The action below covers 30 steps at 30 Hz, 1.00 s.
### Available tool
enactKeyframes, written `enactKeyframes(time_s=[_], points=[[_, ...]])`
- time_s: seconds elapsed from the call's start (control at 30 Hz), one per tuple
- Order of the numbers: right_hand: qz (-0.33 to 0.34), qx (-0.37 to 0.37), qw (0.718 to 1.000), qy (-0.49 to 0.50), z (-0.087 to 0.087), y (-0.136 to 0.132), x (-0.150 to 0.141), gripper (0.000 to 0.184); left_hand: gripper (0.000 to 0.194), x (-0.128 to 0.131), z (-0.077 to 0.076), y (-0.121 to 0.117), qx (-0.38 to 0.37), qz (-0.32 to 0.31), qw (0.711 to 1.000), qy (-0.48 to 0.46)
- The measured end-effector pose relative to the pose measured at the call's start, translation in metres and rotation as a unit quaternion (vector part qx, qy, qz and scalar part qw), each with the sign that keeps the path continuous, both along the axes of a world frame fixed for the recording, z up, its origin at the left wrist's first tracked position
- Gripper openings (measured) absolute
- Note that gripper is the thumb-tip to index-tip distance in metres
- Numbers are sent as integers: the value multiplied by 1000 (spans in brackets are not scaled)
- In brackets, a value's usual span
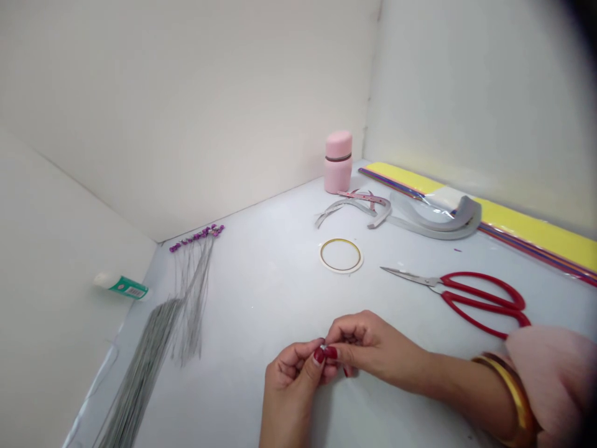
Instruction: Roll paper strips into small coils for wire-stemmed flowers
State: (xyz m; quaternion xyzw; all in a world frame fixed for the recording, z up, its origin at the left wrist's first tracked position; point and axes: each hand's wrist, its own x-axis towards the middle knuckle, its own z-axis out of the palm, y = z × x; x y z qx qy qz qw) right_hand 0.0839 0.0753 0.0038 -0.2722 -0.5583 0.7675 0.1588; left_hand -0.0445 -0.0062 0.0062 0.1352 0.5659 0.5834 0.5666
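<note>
My left hand [298,373] and my right hand [368,348] meet fingertip to fingertip low in the middle of the view. Both are pinched closed around something tiny, with a pale glint showing between the red nails; its kind is hidden by the fingers. Beyond them on the table lies a thin roll of white tape [341,270]. Red-handled scissors [485,298] rest near my right forearm, blades pointing left. Off to the left, purple-tipped wire stems [196,280] are laid out, their small purple heads in a row at the far edge.
A thick bundle of grey wires [144,373] runs to the lower left, beside a green-and-white tube [125,287]. At the back are a pink bottle [338,163], curled grey and pink strips [357,204], a bent clear-grey strip [438,227] and long packs of coloured sheets [517,221] along the wall.
</note>
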Motion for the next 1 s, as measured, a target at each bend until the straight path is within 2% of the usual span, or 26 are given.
enactKeyframes(time_s=[0.17,0.63,1.0], points=[[8,-18,1000,-2,2,4,1,24,26,-4,0,0,-17,-19,999,-34],[3,-22,1000,-2,6,4,-1,23,25,-2,4,0,7,3,998,-59],[3,-22,1000,7,5,3,-2,21,23,-4,-2,-1,28,-2,998,-58]])
